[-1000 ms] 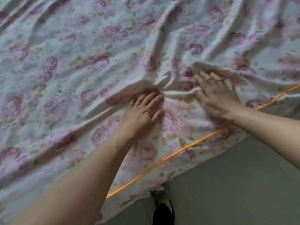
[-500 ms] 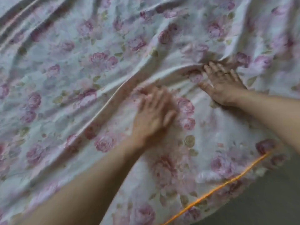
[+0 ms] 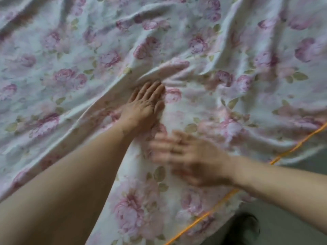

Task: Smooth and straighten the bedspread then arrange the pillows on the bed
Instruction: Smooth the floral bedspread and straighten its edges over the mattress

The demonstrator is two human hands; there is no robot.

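A pale bedspread (image 3: 74, 55) printed with pink roses fills almost the whole head view and lies in long wrinkles. My left hand (image 3: 144, 105) presses flat on it with straight fingers, just below a raised fold (image 3: 168, 68) near the middle. My right hand (image 3: 191, 156) is blurred by motion, fingers spread, low over the cloth to the lower right of the left hand. I see no pillows.
An orange piped hem (image 3: 198, 221) marks the bedspread's edge at the lower right. Beyond it lies grey floor (image 3: 292, 234). A strand of dark hair (image 3: 242, 230) hangs into view at the bottom.
My right hand has swept back from the far fold toward me and to the left. My left hand has slid a little further up the cloth. The view has shifted.
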